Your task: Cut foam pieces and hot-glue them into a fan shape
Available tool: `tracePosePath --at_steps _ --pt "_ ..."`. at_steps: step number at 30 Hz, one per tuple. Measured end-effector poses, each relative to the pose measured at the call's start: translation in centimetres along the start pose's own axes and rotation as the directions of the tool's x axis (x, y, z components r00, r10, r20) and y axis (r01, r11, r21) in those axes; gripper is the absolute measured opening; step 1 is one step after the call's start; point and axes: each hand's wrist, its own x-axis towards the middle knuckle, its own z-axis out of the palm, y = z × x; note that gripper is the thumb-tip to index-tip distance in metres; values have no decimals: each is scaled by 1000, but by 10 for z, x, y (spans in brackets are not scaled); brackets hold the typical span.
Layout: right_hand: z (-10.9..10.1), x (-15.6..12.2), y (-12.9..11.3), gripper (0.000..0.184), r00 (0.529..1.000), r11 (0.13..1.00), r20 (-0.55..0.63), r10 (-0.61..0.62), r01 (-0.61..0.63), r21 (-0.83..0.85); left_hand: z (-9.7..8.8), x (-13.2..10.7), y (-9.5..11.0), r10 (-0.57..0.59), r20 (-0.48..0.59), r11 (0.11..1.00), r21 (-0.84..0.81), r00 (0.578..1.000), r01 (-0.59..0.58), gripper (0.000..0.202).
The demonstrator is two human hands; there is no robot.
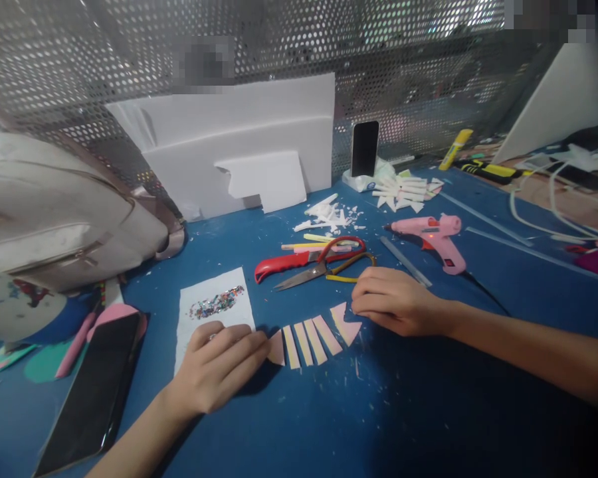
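Dotting blue tabletop: strips; behind, probably metal mesh.

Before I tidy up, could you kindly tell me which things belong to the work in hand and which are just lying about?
Likely in the work: cut strips between left hand and right hand, scissors, red cutter, glue gun.
Probably just lying about: pale bag, flat phone, propped phone.

A perforated metal panel stands like a wall along the far edge of the blue tabletop, paler toward the left and darker toward the right. Bright glints show through its round holes at upper right. Deep shadow darkens the tabletop's near right part.
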Motion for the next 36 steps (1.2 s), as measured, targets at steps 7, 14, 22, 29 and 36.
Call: tracePosePath --at_steps 7,14,22,29,36 --pt "1 0 1 14 998 999 63 25 -24 -27 1 -3 -2 -17 3 1000 -21 1000 17 20" --pt "3 -1 3 15 995 999 96 35 -32 -33 3 3 0 36 -25 998 -49 999 -38 14" --pt "2 0 0 11 996 999 74 52 -51 -18 3 -5 -5 39 12 998 -54 999 -38 17" --pt "0 1 -1 11 997 998 57 55 -54 -11 3 -9 -5 25 27 999 -42 999 -24 17" --pt "1 1 -1 11 998 999 50 48 -48 -2 3 -9 -4 16 25 999 -46 1000 -15 17"
